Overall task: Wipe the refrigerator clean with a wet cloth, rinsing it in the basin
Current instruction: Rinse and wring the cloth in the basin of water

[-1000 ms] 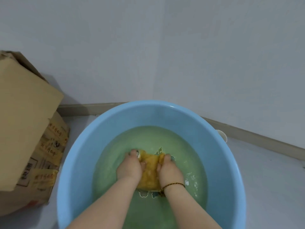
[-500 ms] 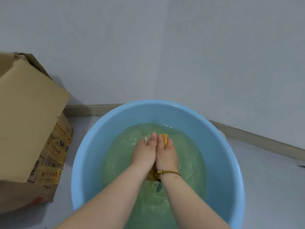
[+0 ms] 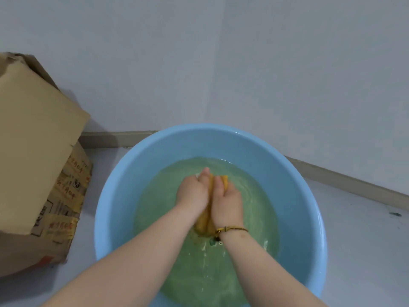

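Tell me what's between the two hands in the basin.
The yellow cloth, held between the left hand and right hand, seen in the head view.

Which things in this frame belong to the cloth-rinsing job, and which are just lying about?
In use: yellow cloth, blue basin, water, left hand and right hand, both holding the cloth.
Lying about: cardboard box, baseboard.
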Tool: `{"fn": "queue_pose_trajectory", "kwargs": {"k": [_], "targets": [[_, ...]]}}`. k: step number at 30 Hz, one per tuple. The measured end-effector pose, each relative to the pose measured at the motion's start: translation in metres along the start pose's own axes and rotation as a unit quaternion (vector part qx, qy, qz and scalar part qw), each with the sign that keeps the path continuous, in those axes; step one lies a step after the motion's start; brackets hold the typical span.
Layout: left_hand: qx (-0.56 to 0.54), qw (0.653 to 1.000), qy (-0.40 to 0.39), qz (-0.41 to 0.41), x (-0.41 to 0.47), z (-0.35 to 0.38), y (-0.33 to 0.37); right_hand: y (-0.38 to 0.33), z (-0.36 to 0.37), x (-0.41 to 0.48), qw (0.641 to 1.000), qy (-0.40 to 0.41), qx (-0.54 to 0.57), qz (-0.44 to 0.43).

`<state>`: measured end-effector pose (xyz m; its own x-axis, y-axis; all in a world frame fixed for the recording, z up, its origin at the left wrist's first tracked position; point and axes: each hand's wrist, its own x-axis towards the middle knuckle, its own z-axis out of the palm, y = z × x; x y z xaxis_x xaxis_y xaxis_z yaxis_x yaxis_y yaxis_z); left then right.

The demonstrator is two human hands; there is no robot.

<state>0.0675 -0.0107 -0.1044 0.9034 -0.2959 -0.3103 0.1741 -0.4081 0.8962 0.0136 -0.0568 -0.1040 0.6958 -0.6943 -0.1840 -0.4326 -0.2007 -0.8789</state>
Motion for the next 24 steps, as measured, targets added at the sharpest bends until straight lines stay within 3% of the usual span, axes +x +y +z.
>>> {"fn": "queue_pose_trajectory", "kwargs": {"k": [3, 9, 14, 16, 19, 21, 24], "targets": [[-0.053, 0.996, -0.001, -0.066, 0.007, 0.0, -0.012, 0.005, 0.002, -0.005, 0.997, -0.052, -0.049, -0.01], [-0.023, 0.984, -0.147, -0.1, 0.014, -0.003, -0.029, 0.031, -0.024, 0.023, 0.988, -0.055, -0.102, 0.102], [0.149, 0.978, -0.097, -0.105, 0.023, -0.008, -0.056, 0.052, -0.02, 0.026, 0.962, -0.132, -0.188, 0.145], [0.198, 0.973, -0.072, -0.097, 0.023, -0.008, -0.059, 0.059, -0.015, 0.03, 0.948, -0.129, -0.248, 0.151], [0.227, 0.969, -0.041, -0.092, 0.021, -0.005, -0.061, 0.063, -0.012, 0.033, 0.948, -0.11, -0.247, 0.168], [0.183, 0.976, -0.028, -0.113, 0.022, -0.004, -0.062, 0.061, -0.012, 0.033, 0.958, -0.094, -0.197, 0.188], [0.0, 0.986, -0.034, -0.162, 0.022, -0.001, -0.053, 0.049, -0.016, 0.028, 0.973, -0.086, -0.047, 0.21]]}}
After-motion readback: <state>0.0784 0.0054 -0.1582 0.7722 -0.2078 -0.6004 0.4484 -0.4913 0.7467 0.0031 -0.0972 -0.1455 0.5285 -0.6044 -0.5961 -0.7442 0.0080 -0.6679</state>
